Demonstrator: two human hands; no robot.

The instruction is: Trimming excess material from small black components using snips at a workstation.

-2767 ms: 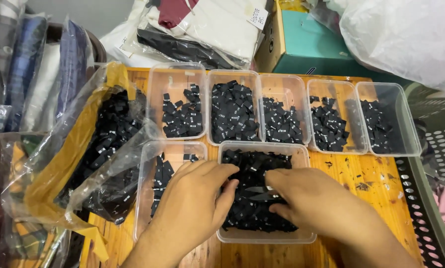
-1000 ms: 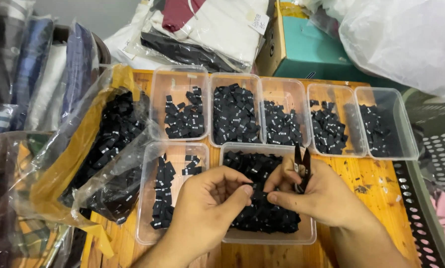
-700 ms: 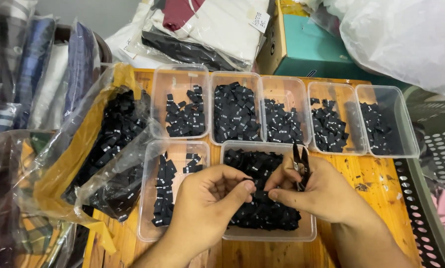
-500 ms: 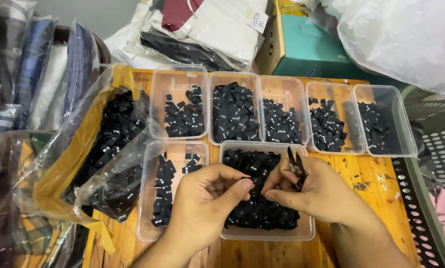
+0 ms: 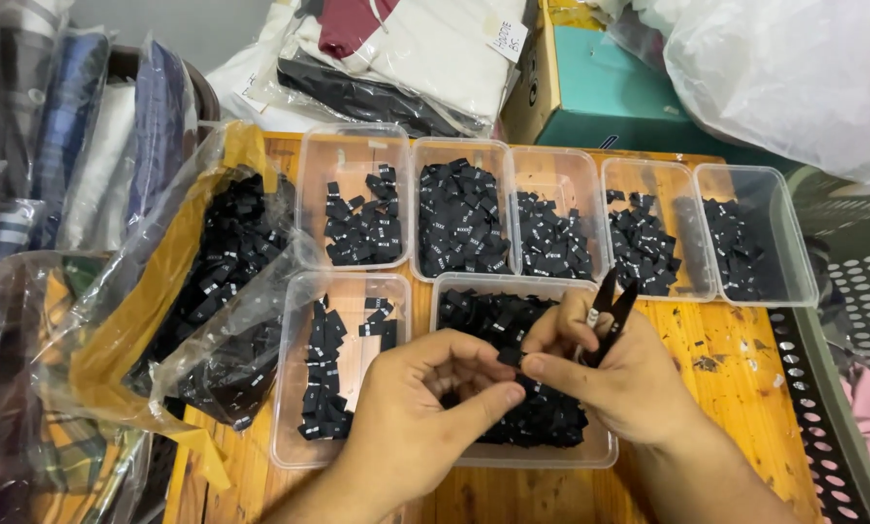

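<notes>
Both hands meet over a clear plastic tub [image 5: 605, 451] at the near edge of the wooden bench [image 5: 736, 378]. The tub is heaped with small black fabric labels. The left hand [image 5: 420, 412] and the right hand [image 5: 614, 374] pinch one small black label [image 5: 510, 357] between them, thumb and forefinger of each closed narrowly on it, just above the heap. The right hand's grip also holds a pair of black thread snips [image 5: 608, 312], tucked against the palm with the two blades pointing up and slightly apart.

Just left of this tub sits a second clear tub [image 5: 294, 388] with a thinner column of the same labels. Behind them a row of five clear tubs [image 5: 794, 262] runs across the bench, each holding black labels in differing amounts. To the left, an open plastic bag [image 5: 163, 281] with a yellow inner lining spills over with more labels. Folded garments in clear bags [image 5: 396, 49] lie beyond the bench, beside a teal cardboard box [image 5: 619, 92]. A large white plastic bag [image 5: 794, 68] fills the far right corner.
</notes>
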